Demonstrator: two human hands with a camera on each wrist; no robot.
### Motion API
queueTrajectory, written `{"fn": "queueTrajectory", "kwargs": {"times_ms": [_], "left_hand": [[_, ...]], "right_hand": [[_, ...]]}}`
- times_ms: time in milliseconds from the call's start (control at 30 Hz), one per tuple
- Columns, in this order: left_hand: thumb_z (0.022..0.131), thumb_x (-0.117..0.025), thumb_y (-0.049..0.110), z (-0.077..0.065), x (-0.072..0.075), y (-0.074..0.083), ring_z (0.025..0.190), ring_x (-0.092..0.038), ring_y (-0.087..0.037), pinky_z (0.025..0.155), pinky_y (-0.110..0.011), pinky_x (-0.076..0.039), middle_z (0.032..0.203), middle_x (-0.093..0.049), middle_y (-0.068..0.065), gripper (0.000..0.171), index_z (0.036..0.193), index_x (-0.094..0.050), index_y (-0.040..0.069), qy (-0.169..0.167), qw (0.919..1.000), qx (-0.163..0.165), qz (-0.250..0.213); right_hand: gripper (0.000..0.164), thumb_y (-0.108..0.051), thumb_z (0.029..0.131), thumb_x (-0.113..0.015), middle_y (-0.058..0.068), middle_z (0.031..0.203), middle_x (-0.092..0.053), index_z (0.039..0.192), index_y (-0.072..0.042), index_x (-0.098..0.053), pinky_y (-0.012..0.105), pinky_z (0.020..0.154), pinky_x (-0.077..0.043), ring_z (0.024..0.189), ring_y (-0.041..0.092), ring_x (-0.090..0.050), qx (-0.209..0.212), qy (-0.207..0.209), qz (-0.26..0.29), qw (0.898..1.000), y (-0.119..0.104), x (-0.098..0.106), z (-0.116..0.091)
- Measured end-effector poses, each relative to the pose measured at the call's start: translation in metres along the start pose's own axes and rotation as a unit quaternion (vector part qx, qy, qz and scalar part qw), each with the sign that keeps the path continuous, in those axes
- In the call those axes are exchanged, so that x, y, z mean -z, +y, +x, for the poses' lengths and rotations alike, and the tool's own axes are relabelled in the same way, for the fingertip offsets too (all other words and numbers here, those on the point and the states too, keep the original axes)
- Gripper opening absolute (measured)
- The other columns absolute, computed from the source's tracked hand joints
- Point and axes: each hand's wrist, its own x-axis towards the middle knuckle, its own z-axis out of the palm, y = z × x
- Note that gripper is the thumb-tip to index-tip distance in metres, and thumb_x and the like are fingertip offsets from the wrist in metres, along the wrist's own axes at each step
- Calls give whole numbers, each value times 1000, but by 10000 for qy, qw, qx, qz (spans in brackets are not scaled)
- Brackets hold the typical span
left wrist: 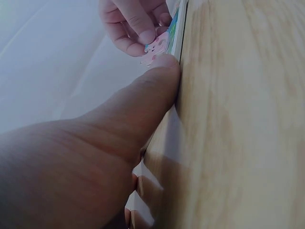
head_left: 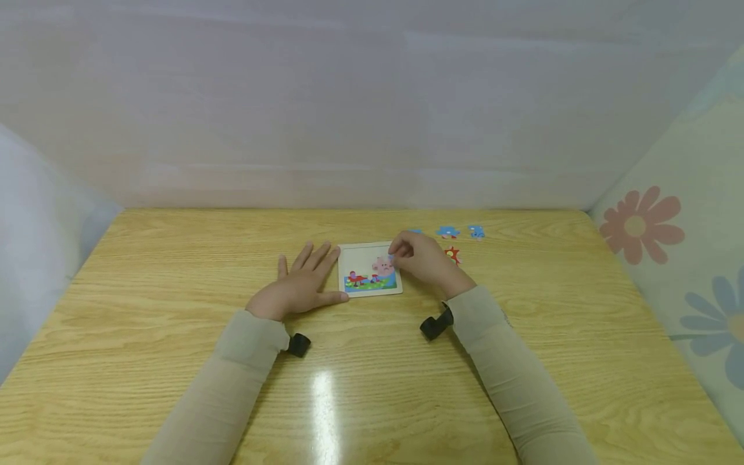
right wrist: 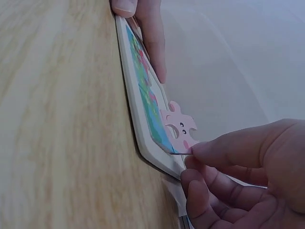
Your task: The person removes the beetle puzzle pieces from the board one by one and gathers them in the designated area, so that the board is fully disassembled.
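A small square puzzle tray point(head_left: 354, 261) with a pale rim lies on the table, its near part filled with colourful picture pieces point(head_left: 357, 282). My left hand point(head_left: 299, 290) rests beside it, fingers spread, with thumb and fingertips at the tray's left edge. Between thumb and forefinger, my right hand point(head_left: 427, 261) pinches a pink puzzle piece point(right wrist: 178, 126) with a printed face. In the right wrist view that piece is tilted up over the tray's right side, its lower edge close to the fitted pieces. The right hand's other fingers are curled.
Blue puzzle pieces point(head_left: 447, 231) lie behind and right of the right hand, another blue one point(head_left: 476, 232) farther right. A red piece point(head_left: 452, 256) is partly hidden by that hand. The wooden table point(head_left: 372, 400) ends at a pale backdrop point(head_left: 372, 129).
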Motion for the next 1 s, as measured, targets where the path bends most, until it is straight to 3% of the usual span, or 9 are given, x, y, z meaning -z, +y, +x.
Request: {"fn": "queueTrajectory", "kwargs": {"times_ms": [433, 600, 800, 1000], "left_hand": [[93, -57, 68, -2, 1, 2, 154, 16, -37, 109, -76, 13, 171, 6, -7, 102, 165, -4, 19, 63, 9999, 15, 93], [93, -56, 68, -2, 1, 3, 153, 16, -37, 109, -76, 14, 171, 6, -8, 102, 165, -3, 19, 51, 10000, 6, 86], [93, -57, 68, -2, 2, 3, 153, 17, -37, 109, -75, 15, 171, 7, -7, 103, 165, -2, 19, 28, 10000, 27, 89], [93, -58, 67, -3, 2, 3, 153, 16, -37, 108, -76, 14, 171, 6, -7, 103, 165, -3, 19, 41, 9999, 26, 89]], "right_hand": [[9, -9, 99, -65, 7, 95, -65, 104, -7, -71, 30, 71, -50, 80, 20, -58, -161, 97, 96, 9998, -2, -1, -1], [9, -10, 99, -65, 7, 96, -66, 103, -7, -72, 32, 75, -49, 85, 21, -57, -173, 167, 8, 9997, -3, -2, -1], [6, -11, 99, -66, 5, 99, -66, 102, -9, -70, 35, 84, -49, 92, 22, -58, 95, 79, -201, 9997, 0, 1, 0], [9, -9, 93, -74, 6, 100, -66, 101, -9, -69, 34, 85, -51, 93, 21, -61, 301, -71, -63, 9995, 2, 4, 1]]}}
